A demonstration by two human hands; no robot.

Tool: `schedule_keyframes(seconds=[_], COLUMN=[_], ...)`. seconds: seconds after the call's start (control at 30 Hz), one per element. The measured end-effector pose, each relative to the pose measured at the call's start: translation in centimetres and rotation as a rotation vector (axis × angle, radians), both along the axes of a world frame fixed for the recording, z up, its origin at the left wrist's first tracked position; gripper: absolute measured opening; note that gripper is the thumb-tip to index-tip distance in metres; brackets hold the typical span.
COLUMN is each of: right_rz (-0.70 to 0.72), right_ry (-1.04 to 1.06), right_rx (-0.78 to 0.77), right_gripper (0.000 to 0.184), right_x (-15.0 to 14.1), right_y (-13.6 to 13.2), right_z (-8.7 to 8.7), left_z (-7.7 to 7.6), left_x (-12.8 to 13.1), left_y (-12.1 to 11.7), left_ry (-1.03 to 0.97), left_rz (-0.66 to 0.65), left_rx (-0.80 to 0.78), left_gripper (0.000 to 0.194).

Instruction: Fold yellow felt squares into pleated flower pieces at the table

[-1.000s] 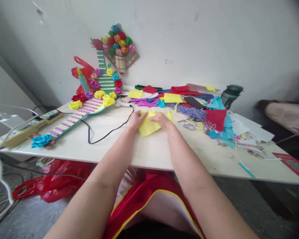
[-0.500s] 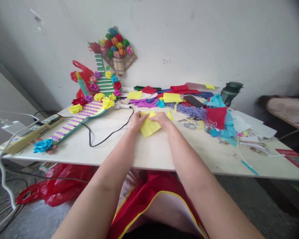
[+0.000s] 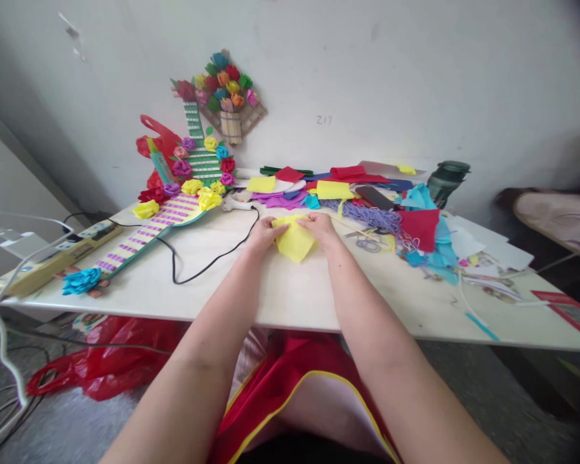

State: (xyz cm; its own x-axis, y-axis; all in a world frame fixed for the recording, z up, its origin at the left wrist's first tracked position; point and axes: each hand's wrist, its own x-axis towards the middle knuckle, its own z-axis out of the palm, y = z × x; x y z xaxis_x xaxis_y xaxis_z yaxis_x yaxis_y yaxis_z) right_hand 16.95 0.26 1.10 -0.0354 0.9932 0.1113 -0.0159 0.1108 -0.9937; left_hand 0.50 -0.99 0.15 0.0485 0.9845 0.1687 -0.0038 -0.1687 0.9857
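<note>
thin matte yellow paper sheet (image 3: 296, 245), tapering to a blunt lower point, pinched by left hand (image 3: 263, 233) and right hand (image 3: 321, 229), fingertips farther apart than a moment ago

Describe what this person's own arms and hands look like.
The left hand and right hand are ungloved; both arms are bare, with no sleeves or bracelets in view. A small dark spot marks the right forearm.
</note>
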Motion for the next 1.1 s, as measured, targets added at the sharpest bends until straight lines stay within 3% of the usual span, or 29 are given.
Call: schedule_keyframes(seconds=[0.33, 0.5, 0.6, 0.8, 0.97, 1.1], right_rz=[0.045, 0.14, 0.13, -0.002, 0.088, 0.066], right_ry=[-0.031, -0.098, -0.113, 0.12, 0.123, 0.077], right_rx=[0.036, 0.058, 0.073, 0.008, -0.07, -0.046], right_gripper=[0.025, 0.023, 0.026, 0.034, 0.03, 0.03], right_x=[0.4, 0.2, 0.2, 0.4, 0.2, 0.0], right_y=[-0.6, -1.1, -0.9, -0.8, -0.6, 0.1], right_z=[0.4, 0.6, 0.4, 0.6, 0.3, -0.5], left_z=[0.3, 0.6, 0.3, -0.1, -0.2, -0.6], left_x=[-0.3, -0.2, -0.3, -0.3, -0.4, -0.5], left_y=[-0.5, -0.8, -0.6, 0.2, 0.5, 0.6], left_ry=[0.004, 0.076, 0.125, 0.02, 0.023, 0.12], left_rz=[-0.157, -0.245, -0.228, -0.099, -0.047, -0.039], left_rx=[-0.071, -0.103, -0.1, -0.094, -0.061, -0.036], left_gripper=[0.052, 0.04, 0.037, 0.039, 0.04, 0.036])
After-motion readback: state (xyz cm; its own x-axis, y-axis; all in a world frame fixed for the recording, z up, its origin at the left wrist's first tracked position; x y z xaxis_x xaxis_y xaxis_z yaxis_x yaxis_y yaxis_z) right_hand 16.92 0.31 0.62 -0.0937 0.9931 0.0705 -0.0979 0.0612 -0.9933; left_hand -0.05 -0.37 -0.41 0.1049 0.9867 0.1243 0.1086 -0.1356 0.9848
